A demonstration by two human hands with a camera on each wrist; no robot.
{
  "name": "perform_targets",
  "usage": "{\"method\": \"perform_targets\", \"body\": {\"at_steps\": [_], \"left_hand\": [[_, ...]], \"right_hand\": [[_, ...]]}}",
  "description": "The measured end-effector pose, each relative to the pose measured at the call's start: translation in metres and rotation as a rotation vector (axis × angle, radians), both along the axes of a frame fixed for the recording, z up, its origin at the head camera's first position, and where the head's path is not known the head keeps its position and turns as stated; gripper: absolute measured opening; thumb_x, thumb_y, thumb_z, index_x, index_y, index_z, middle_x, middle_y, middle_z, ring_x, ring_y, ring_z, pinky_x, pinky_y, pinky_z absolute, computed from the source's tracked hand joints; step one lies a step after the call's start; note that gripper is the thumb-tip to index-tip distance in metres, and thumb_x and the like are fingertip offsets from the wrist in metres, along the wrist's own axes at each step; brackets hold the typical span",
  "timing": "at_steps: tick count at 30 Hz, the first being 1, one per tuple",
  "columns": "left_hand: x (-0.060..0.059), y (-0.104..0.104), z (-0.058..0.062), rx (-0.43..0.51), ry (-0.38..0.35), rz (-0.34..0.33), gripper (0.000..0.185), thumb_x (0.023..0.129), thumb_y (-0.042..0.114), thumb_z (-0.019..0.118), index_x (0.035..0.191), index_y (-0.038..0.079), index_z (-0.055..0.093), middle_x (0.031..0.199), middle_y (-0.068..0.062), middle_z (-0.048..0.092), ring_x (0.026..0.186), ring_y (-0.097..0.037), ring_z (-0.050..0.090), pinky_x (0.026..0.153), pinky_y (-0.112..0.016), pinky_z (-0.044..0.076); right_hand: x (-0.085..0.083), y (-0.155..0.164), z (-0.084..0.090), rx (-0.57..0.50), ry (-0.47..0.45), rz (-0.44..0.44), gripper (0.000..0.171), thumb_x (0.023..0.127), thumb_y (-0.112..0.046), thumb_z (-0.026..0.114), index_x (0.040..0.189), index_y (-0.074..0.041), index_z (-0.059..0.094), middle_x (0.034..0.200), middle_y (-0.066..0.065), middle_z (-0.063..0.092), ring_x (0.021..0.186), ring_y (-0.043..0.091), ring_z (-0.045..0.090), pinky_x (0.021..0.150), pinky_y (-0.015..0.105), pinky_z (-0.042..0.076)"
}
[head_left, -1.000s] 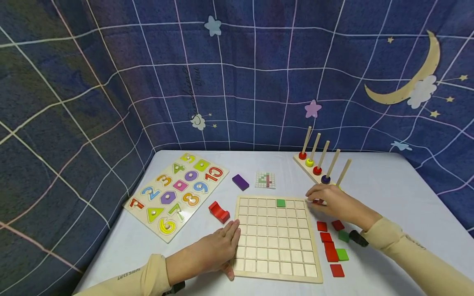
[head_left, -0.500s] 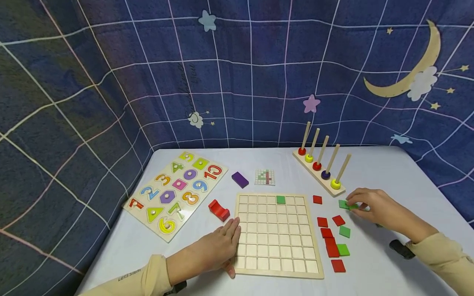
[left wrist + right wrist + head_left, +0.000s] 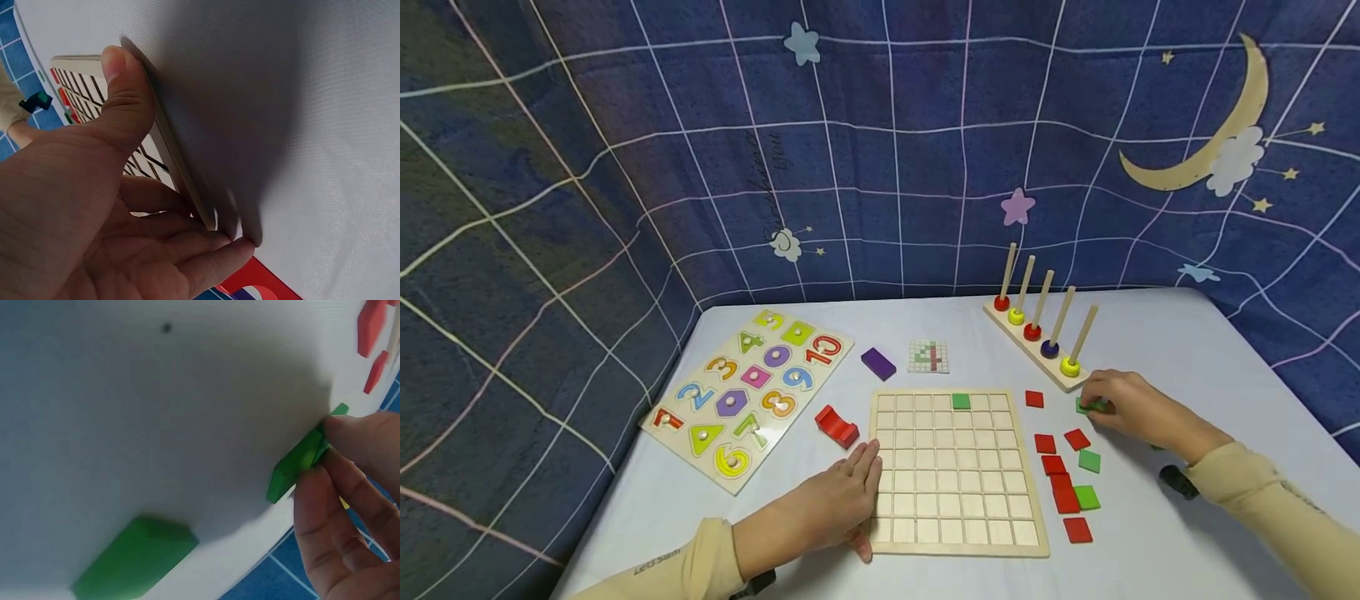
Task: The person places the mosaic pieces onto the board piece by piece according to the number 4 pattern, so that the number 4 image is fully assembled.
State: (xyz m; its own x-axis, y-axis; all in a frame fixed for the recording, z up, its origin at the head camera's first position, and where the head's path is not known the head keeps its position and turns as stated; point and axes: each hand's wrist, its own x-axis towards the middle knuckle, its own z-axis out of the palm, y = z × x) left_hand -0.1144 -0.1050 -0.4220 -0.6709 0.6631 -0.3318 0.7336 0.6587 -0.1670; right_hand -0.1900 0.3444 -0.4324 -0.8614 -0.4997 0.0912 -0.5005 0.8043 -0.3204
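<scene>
My left hand (image 3: 838, 498) rests against the left edge of a wooden grid board (image 3: 1041, 537), its fingers fairly straight. In the left wrist view the thumb and fingertips touch the board's rim (image 3: 177, 159). One green tile (image 3: 961, 402) lies in the board's top row. To the right of the board, my right hand (image 3: 1123, 406) pinches a green tile (image 3: 294, 465) between thumb and fingers, low over the cloth. Part of another green piece (image 3: 339, 409) shows just beyond the thumb. A further green tile (image 3: 134, 559) lies apart on the cloth.
Several red tiles (image 3: 1077, 530) and green tiles (image 3: 1089, 461) lie right of the board. Behind stand a peg stand (image 3: 1033, 352), a small pattern card (image 3: 928, 357) and a purple block (image 3: 878, 363). Leftward are a red curved block (image 3: 837, 427) and a number puzzle (image 3: 722, 475).
My right hand has gone from the red tile at the board's upper right corner, which now lies on the cloth, rightward to the green tiles. The left hand has stayed at the board's edge.
</scene>
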Motion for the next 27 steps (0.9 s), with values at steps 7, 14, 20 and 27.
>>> {"method": "perform_targets", "body": {"at_steps": [7,14,20,27], "left_hand": [[0.001,0.0,-0.002,-0.013,-0.005,0.008,0.115,0.078,0.072,0.074,0.158,-0.005,0.046,0.168,-0.027,0.041,0.156,-0.037,0.047,0.118,-0.042,0.053],[0.0,0.002,-0.002,-0.029,-0.006,0.008,0.114,0.078,0.072,0.073,0.159,-0.003,0.046,0.169,-0.025,0.041,0.157,-0.035,0.046,0.118,-0.041,0.052],[0.0,0.003,-0.001,-0.03,-0.002,0.009,0.114,0.078,0.073,0.071,0.159,-0.003,0.045,0.169,-0.025,0.04,0.157,-0.035,0.046,0.118,-0.041,0.052],[0.0,0.002,-0.002,-0.024,0.001,0.008,0.114,0.078,0.073,0.072,0.159,-0.004,0.046,0.169,-0.026,0.041,0.156,-0.036,0.047,0.118,-0.041,0.053]], "right_hand": [[-0.001,-0.007,0.002,-0.007,-0.011,0.035,0.021,0.078,0.003,0.09,0.09,-0.01,0.079,0.092,0.0,0.071,0.081,0.009,0.059,0.07,0.026,0.063],[-0.001,-0.032,0.014,-0.022,0.008,0.138,0.018,0.081,0.003,0.086,0.093,-0.01,0.08,0.096,0.004,0.07,0.082,0.014,0.061,0.068,0.025,0.062],[-0.004,-0.071,0.021,-0.013,0.023,0.247,0.016,0.085,0.001,0.083,0.094,-0.01,0.078,0.097,0.002,0.067,0.081,0.013,0.058,0.068,0.022,0.058],[-0.014,-0.121,0.017,0.011,0.058,0.357,0.014,0.086,0.0,0.085,0.093,-0.009,0.078,0.093,0.0,0.067,0.084,0.009,0.052,0.069,0.02,0.053]]}}
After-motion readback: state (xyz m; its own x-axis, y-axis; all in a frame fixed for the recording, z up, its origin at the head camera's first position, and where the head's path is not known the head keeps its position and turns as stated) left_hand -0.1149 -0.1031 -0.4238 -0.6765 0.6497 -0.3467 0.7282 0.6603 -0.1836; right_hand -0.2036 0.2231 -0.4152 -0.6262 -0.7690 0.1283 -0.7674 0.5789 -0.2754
